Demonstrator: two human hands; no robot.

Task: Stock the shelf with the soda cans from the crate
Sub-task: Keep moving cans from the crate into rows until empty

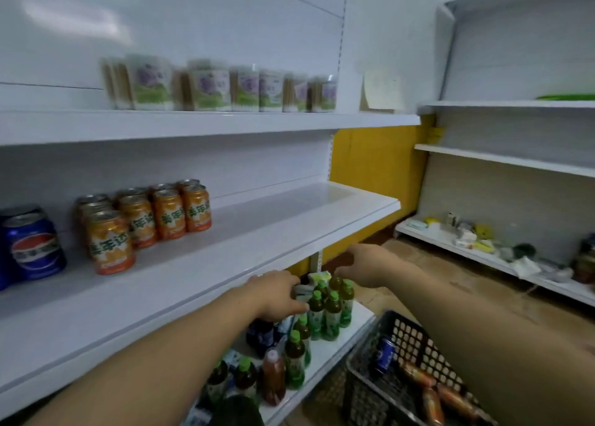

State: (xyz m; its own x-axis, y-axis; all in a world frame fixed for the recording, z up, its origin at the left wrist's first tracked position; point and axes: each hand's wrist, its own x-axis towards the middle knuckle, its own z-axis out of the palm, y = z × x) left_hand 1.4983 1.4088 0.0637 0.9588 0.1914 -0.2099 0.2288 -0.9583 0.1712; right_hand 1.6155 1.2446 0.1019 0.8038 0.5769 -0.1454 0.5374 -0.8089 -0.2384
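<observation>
Several orange soda cans (pixel 151 219) stand in rows on the middle white shelf (pixel 257 232), with blue cola cans (pixel 30 247) to their left. A dark plastic crate (pixel 402 345) at the lower right holds a blue can (pixel 383 356) and several orange cans (pixel 431 390) lying down. My left hand (pixel 277 293) and my right hand (pixel 367 264) both reach out below the middle shelf's front edge, above green-capped bottles. Neither hand holds anything; the fingers look spread.
Green-capped tea bottles (pixel 325 313) and other drinks crowd the bottom shelf. Pale labelled jars (pixel 212 87) line the top shelf. To the right, another white shelf unit (pixel 502 158) has small clutter on its lowest board. The right half of the middle shelf is bare.
</observation>
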